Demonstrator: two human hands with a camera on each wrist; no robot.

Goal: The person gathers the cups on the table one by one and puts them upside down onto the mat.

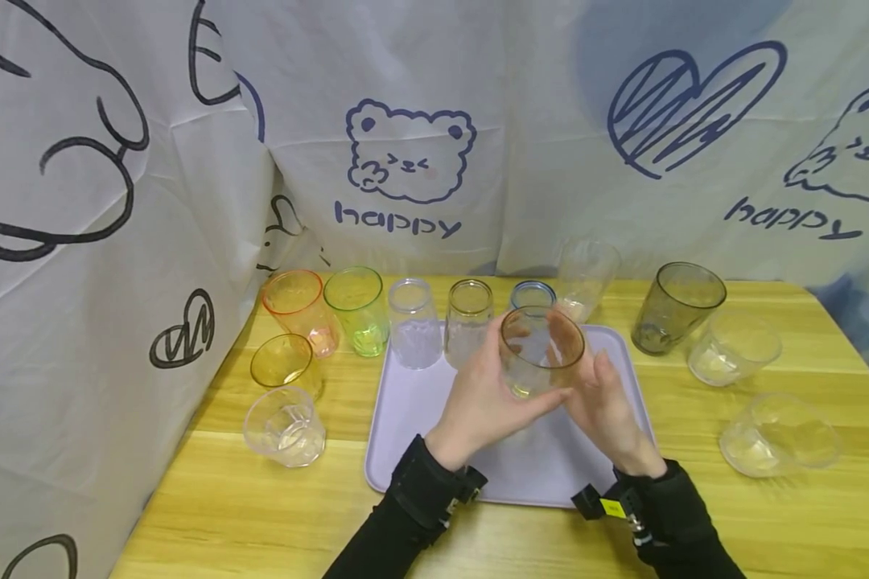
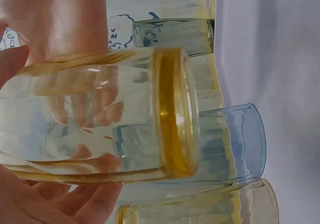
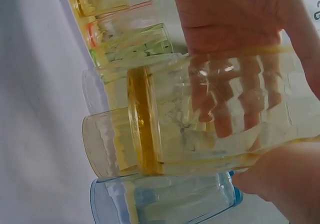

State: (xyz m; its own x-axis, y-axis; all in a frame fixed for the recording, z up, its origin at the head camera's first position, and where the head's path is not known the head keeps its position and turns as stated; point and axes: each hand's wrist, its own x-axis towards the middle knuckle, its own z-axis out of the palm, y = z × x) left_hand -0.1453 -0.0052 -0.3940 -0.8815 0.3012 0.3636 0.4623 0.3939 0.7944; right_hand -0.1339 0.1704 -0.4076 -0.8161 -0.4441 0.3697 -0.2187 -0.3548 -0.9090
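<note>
Between my two hands, above the tray [image 1: 405, 450], is a clear drinking glass with an amber tint [image 1: 540, 366]; its thick amber base [image 2: 172, 114] is at the bottom and its mouth faces up. My left hand [image 1: 481, 402] grips it from the left, thumb across the near side. From the right my right hand [image 1: 608, 410] holds it, fingers [image 3: 295, 179] behind the far side. Just beyond, upside down along the tray's back edge, stand a clear glass [image 1: 414, 330], an amber glass [image 1: 465, 326] and a blue glass [image 1: 533, 291], the last partly hidden.
Left of the tray stand a red glass [image 1: 297, 301], a green glass [image 1: 358, 310], a yellow glass [image 1: 286, 366] and a clear faceted glass [image 1: 290, 430]. To the right are a dark grey glass [image 1: 677, 310] and several clear glasses. A printed cloth [image 1: 536, 121] hangs behind the table.
</note>
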